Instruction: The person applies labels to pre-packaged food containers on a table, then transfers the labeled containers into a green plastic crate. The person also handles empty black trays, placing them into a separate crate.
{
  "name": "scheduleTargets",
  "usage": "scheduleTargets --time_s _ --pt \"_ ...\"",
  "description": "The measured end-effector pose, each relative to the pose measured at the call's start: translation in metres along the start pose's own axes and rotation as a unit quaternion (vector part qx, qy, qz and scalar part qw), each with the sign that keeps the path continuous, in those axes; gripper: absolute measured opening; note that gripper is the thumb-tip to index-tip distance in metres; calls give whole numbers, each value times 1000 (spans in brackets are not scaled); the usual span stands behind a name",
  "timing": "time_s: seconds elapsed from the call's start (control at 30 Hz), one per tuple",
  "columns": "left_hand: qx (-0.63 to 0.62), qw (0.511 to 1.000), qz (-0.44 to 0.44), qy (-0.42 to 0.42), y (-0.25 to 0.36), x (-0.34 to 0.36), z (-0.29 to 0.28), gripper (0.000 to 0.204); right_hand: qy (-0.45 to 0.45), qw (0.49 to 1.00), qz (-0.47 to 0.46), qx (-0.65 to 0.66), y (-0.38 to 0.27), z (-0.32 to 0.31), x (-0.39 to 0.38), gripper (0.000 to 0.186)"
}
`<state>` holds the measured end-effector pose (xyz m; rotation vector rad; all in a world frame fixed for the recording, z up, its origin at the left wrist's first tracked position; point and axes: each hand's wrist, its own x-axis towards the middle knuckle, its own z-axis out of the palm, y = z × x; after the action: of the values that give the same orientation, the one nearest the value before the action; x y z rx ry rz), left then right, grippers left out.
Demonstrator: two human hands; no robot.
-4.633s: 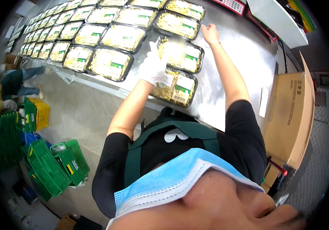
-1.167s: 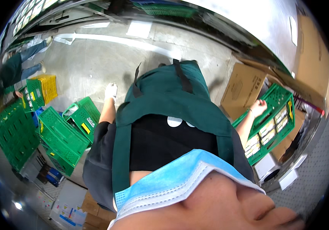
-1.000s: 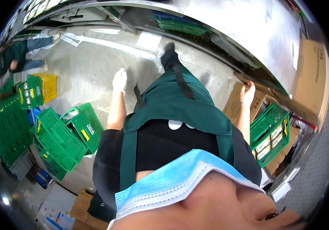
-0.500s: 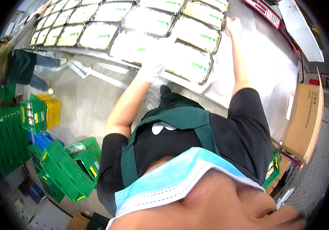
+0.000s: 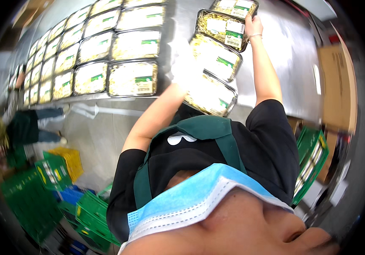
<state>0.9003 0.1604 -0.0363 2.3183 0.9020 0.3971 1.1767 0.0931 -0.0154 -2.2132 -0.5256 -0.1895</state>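
A short, slightly uneven row of black trays of pale bean sprouts, wrapped in clear film with green-and-white labels, lies before me on the steel table. My left hand [image 5: 185, 63], in a white glove, is against the left side of the nearer trays; glare washes out its fingers. At the far end, my bare right hand [image 5: 253, 27] has its fingers closed at the right edge of a sprout tray [image 5: 221, 28]. Beyond that lies another tray [image 5: 235, 7]. Nearest my body sits a tray [image 5: 212, 94] close to the table edge.
Many more sprout trays [image 5: 133, 79] stand in rows to the left on the steel table [image 5: 290, 72]. An open cardboard box [image 5: 337, 89] is at the right. Green crates [image 5: 31, 204] and a yellow crate [image 5: 70, 162] stand on the floor. Another person [image 5: 23, 129] works at far left.
The short row of trays now stands apart from the other rows, with bare steel between. My left hand has moved right and my view has shifted. The right hand now touches a tray.
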Motion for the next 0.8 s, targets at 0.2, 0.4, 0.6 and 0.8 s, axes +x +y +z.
scheduleTargets --time_s 0.2,0.4,0.6,0.8 --pt "147 978 131 63 -22 22 32 51 195 980 10 -40 60 -205 -180 30" --pt "-33 989 119 -79 -61 38 13 49 238 952 167 -96 147 -353 -353 32" --pt "2 986 147 81 1 -37 -28 43 445 844 259 -151 207 -512 -485 31" --pt "21 931 339 132 190 -131 27 31 592 692 292 -291 319 -650 -512 36"
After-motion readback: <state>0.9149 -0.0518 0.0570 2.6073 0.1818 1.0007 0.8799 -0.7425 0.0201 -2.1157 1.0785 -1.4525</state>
